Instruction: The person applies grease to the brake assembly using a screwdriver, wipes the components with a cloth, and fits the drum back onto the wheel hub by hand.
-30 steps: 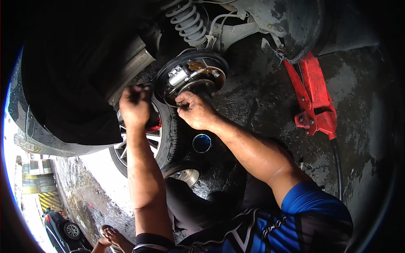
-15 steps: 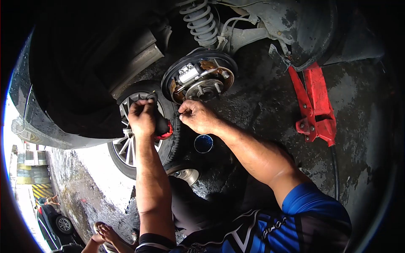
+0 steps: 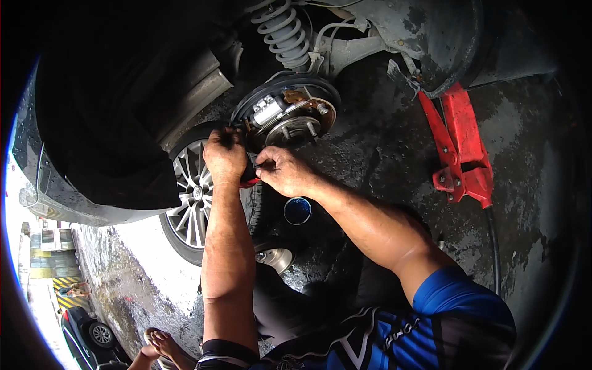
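My left hand (image 3: 225, 155) is closed around a dark tool with a red end (image 3: 248, 183), mostly hidden behind the hand. Its fingertips are at the left edge of the opened drum brake assembly (image 3: 336, 95). My right hand (image 3: 282, 174) is just below the brake, thumb and fingers pinched together beside the tool's red end. Whatever those fingers hold is too small or hidden to make out. On the brake I see a silver cylinder-like part (image 3: 266, 110), a spring, and the wheel hub (image 3: 293, 131) with its studs.
A wheel (image 3: 197, 192) lies behind my left forearm. A round tin with blue contents (image 3: 297, 211) and a metal brake drum (image 3: 277, 259) are on the wet floor. On the right stands a red floor jack (image 3: 461, 142). Another person's hand (image 3: 163, 342) shows at lower left.
My left hand has moved right and up with the tool, reaching the brake's left edge. My right hand has barely moved. The view has shifted slightly.
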Demonstrator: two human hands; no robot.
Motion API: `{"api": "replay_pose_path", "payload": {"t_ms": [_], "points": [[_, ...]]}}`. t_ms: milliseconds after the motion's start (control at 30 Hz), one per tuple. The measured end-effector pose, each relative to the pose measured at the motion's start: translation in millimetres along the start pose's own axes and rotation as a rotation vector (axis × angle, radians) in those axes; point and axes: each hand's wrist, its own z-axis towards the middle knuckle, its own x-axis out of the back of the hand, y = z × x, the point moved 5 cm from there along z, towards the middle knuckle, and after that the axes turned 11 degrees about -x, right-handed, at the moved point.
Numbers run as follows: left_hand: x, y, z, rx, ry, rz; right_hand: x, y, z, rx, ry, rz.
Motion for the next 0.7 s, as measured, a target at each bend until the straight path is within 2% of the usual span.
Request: {"api": "replay_pose_path", "payload": {"t_ms": [67, 167, 367, 433, 633, 700], "points": [[-2, 5, 2, -0.018, 0.019, -0.024, 0, 3, 0, 0.001, -0.001, 0.008], [-1, 22, 5, -0.108, 0.064, 0.144, 1, 6, 2, 0.054, 0.066, 0.103], [-10, 21, 17, -0.097, -0.022, 0.373, 6, 6, 3, 0.077, 0.088, 0.073], [-13, 22, 23, -0.137, -0.082, 0.467, 8, 5, 3, 0.030, 0.067, 0.075], [-8, 42, 33, -0.076, -0.170, 0.528, 16, -1, 1, 0.032, 0.065, 0.040], [-7, 52, 35, -0.118, -0.171, 0.534, 19, -3, 0, 0.029, 0.075, 0.014]]}}
